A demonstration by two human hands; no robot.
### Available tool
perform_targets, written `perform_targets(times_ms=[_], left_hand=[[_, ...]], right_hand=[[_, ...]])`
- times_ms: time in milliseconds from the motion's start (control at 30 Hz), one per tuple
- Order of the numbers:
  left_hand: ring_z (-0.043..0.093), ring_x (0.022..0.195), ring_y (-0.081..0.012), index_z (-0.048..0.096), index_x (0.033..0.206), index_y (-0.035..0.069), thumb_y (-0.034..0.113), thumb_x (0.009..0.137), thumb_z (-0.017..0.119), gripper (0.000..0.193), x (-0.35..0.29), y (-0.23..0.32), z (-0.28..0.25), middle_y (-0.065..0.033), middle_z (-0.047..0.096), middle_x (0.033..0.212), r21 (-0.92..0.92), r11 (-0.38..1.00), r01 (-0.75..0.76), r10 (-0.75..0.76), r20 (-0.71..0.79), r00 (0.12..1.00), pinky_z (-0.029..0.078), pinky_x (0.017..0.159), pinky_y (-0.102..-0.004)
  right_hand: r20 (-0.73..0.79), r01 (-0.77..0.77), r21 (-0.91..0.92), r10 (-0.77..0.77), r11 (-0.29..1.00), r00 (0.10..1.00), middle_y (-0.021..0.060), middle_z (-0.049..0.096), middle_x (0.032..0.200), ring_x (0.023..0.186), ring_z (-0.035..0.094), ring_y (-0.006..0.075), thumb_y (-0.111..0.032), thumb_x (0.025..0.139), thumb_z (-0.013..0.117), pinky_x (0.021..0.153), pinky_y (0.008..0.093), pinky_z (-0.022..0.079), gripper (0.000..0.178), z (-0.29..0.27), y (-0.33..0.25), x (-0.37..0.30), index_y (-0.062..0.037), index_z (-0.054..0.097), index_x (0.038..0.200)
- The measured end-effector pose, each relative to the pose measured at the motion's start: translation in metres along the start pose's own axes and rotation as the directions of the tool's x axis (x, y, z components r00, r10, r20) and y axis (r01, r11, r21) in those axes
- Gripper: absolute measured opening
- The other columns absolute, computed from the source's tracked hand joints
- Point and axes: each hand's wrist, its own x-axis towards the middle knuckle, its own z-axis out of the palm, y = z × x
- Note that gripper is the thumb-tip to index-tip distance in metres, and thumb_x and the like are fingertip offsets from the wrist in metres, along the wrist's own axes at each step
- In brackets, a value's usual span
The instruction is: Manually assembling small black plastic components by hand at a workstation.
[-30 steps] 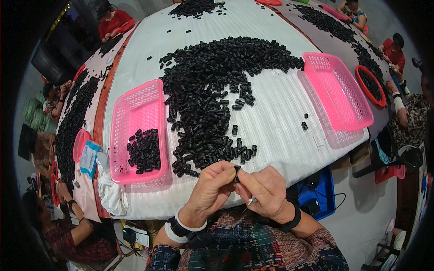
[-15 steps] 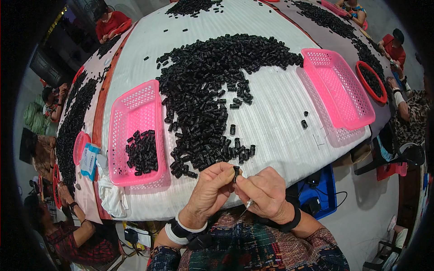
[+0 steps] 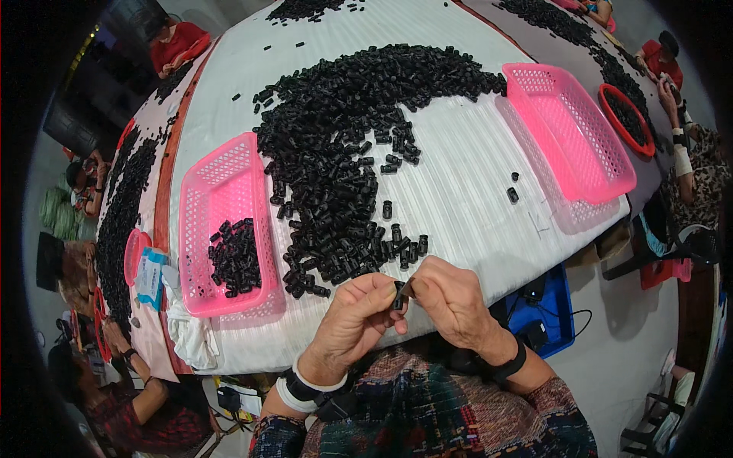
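Note:
My left hand (image 3: 350, 314) pinches a small black cylindrical part (image 3: 398, 296) between thumb and fingertips, above the table's near edge. Close against it, my right hand (image 3: 452, 304) is closed round a small thin tool with a greyish, blade-like tip (image 3: 408, 288). That tip meets or nearly meets the part; the grip hides the rest of the tool. Just beyond my hands, a big heap of similar black cylindrical parts (image 3: 328, 183) spreads over the white table cover. Several parts stand or lie loose at the heap's near end.
To the left stands a pink basket (image 3: 195, 237) with some black parts in it. A pink basket (image 3: 569, 137) without parts is at the right edge. A blue bin (image 3: 561, 320) with cables sits below the table. Other people work along both sides, beside more heaps.
My right hand has turned over, bringing the tool's tip up to the part; earlier its metal end pointed down below the hand. The left hand keeps its pinch. The view has shifted slightly.

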Motion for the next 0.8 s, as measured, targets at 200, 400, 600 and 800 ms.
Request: perform_targets(times_ms=[200,400,600,800], left_hand=[[0.055,0.065,-0.013,0.057,0.086,-0.001,0.013,0.086,0.056,0.014,0.0009,-0.0008,-0.0017,-0.0076,0.059,0.076,0.003,1.0,0.01,-0.01,-0.006,1.0,0.05,0.058,-0.0282],[0.055,0.065,-0.013,0.057,0.087,-0.001,0.012,0.086,0.056,0.013,0.0023,-0.0016,-0.0045,-0.0077,0.058,0.076,0.001,1.0,0.011,-0.011,-0.01,1.0,0.05,0.058,-0.0283],[0.055,0.065,-0.0129,0.057,0.087,-0.001,0.011,0.086,0.056,0.013,0.0038,-0.0019,-0.0061,-0.0078,0.059,0.077,-0.001,1.0,0.011,-0.011,-0.02,1.0,0.05,0.058,-0.0283],[0.055,0.065,-0.0122,0.057,0.088,-0.001,0.011,0.086,0.055,0.013,0.0056,-0.0032,-0.009,-0.0076,0.059,0.077,-0.007,1.0,0.004,-0.004,-0.055,0.999,0.051,0.058,-0.0279]], right_hand=[[-0.002,-0.014,-0.079,0.014,0.997,1.0,0.0085,0.049,0.062,0.051,0.051,0.0229,-0.013,0.086,0.053,0.045,0.0321,0.039,0.017,0.0015,-0.0003,0.0017,-0.0022,0.056,0.073],[-0.002,0.022,-0.157,-0.023,0.987,1.0,0.0078,0.048,0.061,0.049,0.05,0.0225,-0.016,0.086,0.054,0.044,0.0321,0.038,0.019,0.0018,0.0033,0.003,-0.0032,0.055,0.071],[0.001,0.011,-0.172,-0.011,0.985,1.0,0.0074,0.047,0.061,0.049,0.05,0.0225,-0.016,0.086,0.054,0.044,0.0324,0.038,0.02,0.0026,0.0057,0.0028,-0.0033,0.055,0.071],[0.008,-0.017,-0.18,0.019,0.983,1.0,0.0074,0.048,0.061,0.049,0.05,0.023,-0.016,0.086,0.053,0.044,0.0328,0.038,0.021,0.0057,0.0079,0.0012,-0.0034,0.054,0.069]])
